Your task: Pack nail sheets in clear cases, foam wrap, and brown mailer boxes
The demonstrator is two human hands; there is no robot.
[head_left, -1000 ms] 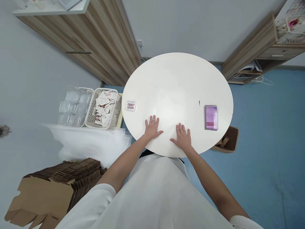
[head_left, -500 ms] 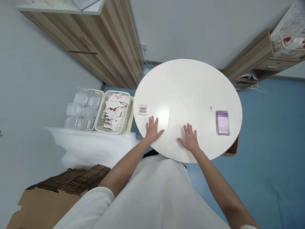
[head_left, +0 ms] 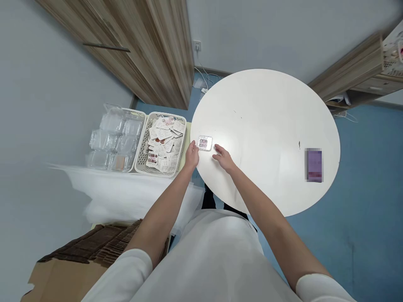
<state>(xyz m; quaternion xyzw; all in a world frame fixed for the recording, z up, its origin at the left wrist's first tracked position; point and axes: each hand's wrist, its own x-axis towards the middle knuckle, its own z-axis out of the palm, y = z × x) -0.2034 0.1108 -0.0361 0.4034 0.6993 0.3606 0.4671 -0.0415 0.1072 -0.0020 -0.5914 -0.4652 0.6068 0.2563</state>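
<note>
On the left side of the round white table [head_left: 267, 96] is a small clear plastic case [head_left: 205, 143] with rows of dark pink pieces on a white card. My left hand [head_left: 192, 157] is closed at the case's left edge, thumb and fingers pinching it. Just right of the case, my right hand [head_left: 224, 158] is held with fingers apart, its fingertips close to the case but not on it.
Left of the table, a white basket [head_left: 140, 170] holds many printed cards [head_left: 165, 134]. Beside it, another basket contains stacked clear plastic boxes [head_left: 111, 121]. A pixelated purple rectangular item [head_left: 314, 165] lies at the table's right. Folded cardboard [head_left: 63, 272] is at lower left.
Both hands have left their flat rest on the table. My left hand has moved up and left to the plastic case; my right hand has come leftward beside it. The view has shifted.
</note>
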